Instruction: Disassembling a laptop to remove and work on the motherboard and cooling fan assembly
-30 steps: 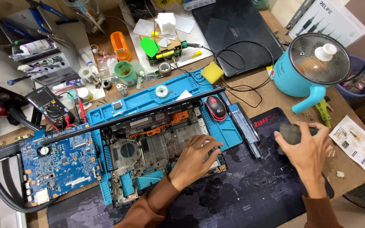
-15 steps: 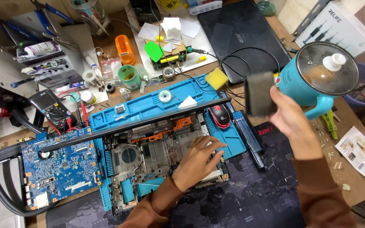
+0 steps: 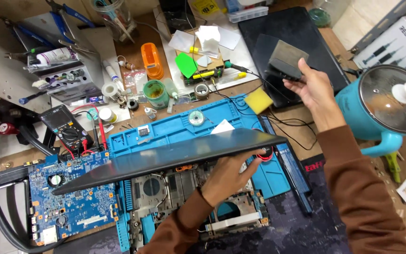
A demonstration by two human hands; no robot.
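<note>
Blue work mat, teal pot, yellow sponge, orange case, brown sleeves.

Teal pot, multimeter, blue circuit board

Bright, even overhead light — soft shadows, glare on pot lid, wide-angle edge bending.

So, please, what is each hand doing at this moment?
Left hand: closed on the edge of the thin dark flat laptop panel, lifting it.
Right hand: closed, holding a small dark grey rectangular block above the desk.
</note>
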